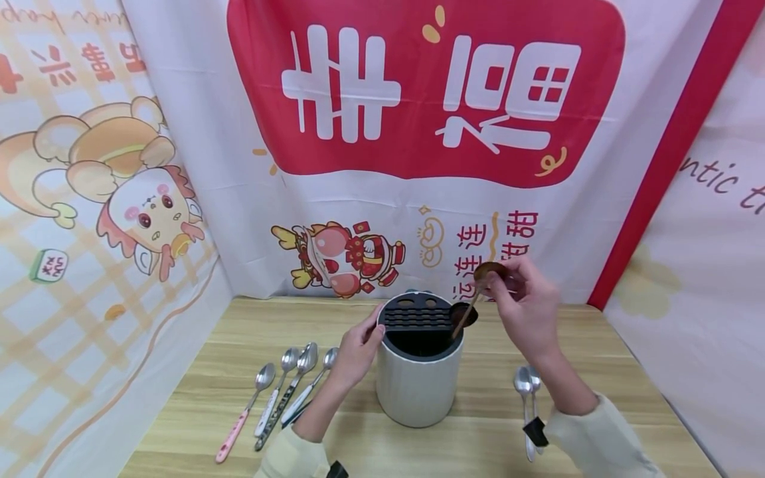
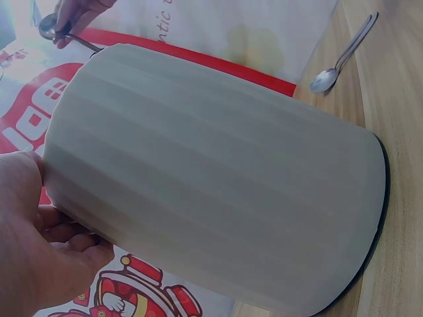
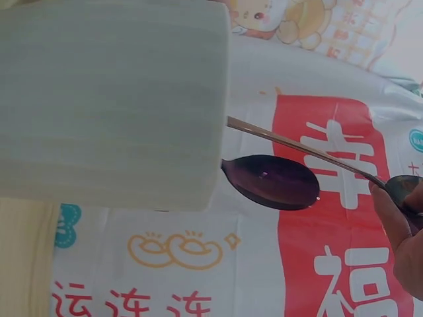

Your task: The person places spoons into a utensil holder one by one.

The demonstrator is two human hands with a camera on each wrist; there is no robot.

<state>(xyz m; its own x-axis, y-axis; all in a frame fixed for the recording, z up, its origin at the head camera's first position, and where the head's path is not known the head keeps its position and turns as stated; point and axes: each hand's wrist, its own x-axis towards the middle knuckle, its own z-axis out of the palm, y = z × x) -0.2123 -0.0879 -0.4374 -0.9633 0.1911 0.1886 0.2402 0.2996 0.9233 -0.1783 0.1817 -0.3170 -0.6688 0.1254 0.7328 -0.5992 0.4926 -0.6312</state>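
Note:
A pale grey ribbed utensil holder (image 1: 418,392) with a black slotted top (image 1: 416,317) stands upright on the table. My left hand (image 1: 356,352) holds its upper left side; the left wrist view shows the fingers at its rim. My right hand (image 1: 528,302) pinches a brown spoon (image 1: 491,269) by its bowl, above and right of the holder. The spoon's handle slants down to the holder's open front compartment, its end hidden at the rim. Another dark spoon (image 3: 272,182) stands in the holder, its bowl sticking out past the rim and its handle hidden inside.
Several spoons with pink, white and patterned handles lie left of the holder, among them a pink-handled spoon (image 1: 242,415). Two metal spoons (image 1: 522,385) lie on the right, near my right forearm. A printed cloth (image 1: 382,212) hangs behind the wooden table (image 1: 490,431).

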